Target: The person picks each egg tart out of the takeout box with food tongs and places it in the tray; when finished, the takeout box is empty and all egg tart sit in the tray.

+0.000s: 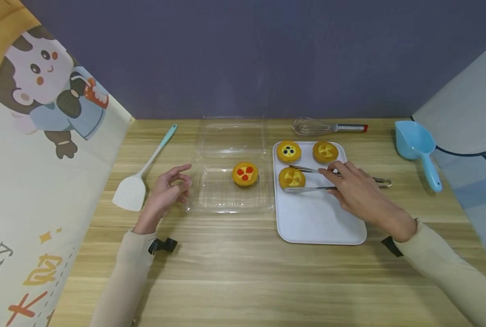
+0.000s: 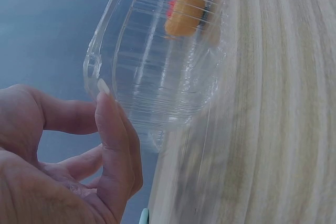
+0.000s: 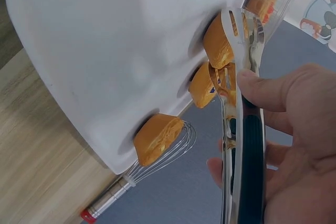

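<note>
My right hand (image 1: 355,188) grips metal serving tongs (image 1: 308,188) with dark handle pads, thumb on one arm and fingers on the other. Their slotted tips stand apart on either side of an egg tart (image 1: 292,177) on the white tray (image 1: 320,227). Behind it on the tray sit a tart with dark berries (image 1: 288,151) and another plain-topped tart (image 1: 325,152). A clear hinged plastic box (image 1: 214,200) lies with its lid back and holds a red-topped tart (image 1: 245,174). Beside its left rim is my left hand (image 1: 167,193), fingers loosely curved; whether they touch the rim I cannot tell.
A white spatula (image 1: 131,193) with a mint handle lies at the left. Behind the tray is a whisk (image 1: 314,126), its red-tipped handle pointing right. A blue scoop (image 1: 414,141) stands at the far right. Walls border the wooden table (image 1: 234,268) at the back and sides.
</note>
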Available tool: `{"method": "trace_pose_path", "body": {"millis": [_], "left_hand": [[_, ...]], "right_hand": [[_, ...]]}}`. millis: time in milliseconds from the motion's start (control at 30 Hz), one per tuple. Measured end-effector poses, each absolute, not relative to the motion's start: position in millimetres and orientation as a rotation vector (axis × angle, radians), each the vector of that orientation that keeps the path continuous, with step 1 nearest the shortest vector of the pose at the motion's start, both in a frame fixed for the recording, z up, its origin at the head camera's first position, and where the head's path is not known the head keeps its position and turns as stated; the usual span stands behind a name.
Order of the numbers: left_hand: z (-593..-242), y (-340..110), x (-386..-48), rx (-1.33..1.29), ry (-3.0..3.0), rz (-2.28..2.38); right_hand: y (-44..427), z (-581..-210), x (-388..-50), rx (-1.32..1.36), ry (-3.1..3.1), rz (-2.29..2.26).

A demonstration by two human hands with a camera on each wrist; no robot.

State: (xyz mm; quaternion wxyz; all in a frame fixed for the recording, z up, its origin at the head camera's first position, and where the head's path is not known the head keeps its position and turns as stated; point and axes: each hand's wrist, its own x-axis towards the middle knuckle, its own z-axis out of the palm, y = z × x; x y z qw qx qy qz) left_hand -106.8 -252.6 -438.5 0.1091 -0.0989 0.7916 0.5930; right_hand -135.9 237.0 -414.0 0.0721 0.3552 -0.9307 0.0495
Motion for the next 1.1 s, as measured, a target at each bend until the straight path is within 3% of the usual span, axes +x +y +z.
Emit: {"method": "trace_pose_path", "body": {"millis": [767, 1100], "left_hand": [[-438.4, -252.5, -105.4, -0.281, 2.342, 1.715], [-438.2, -252.8, -106.6, -0.288, 2.320, 1.738]], "right_hand": [[235.6, -413.4, -134.1, 1.063, -2.763, 0.188], [229.1, -392.9, -129.3, 1.100, -2.658, 0.213]]}}
